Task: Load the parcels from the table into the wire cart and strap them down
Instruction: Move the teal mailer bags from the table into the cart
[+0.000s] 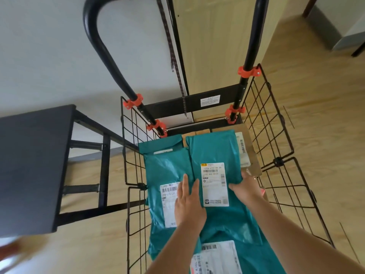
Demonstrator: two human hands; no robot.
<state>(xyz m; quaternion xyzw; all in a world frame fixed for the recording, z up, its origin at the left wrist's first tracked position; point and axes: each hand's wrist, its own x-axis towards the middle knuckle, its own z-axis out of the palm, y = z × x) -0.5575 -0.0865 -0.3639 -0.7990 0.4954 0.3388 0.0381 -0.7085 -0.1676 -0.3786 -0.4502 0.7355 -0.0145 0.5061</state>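
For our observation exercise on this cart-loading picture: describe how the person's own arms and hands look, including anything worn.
Both forearms are bare, with no sleeves in view. The left hand and right hand wear no gloves, and no rings, watch or bracelet show. Nothing else marks them.

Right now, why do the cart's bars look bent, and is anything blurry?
Head view: the wide-angle lens bows the cart handle and wire sides; soft daylight puts sheen on the teal parcels; the bottom-left corner is smeared, while both hands look sharp.

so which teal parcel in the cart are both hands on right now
The right-hand teal mailer, its white label facing up: the left hand presses its left edge, the right hand grips its right edge. The other teal mailers go ungripped.
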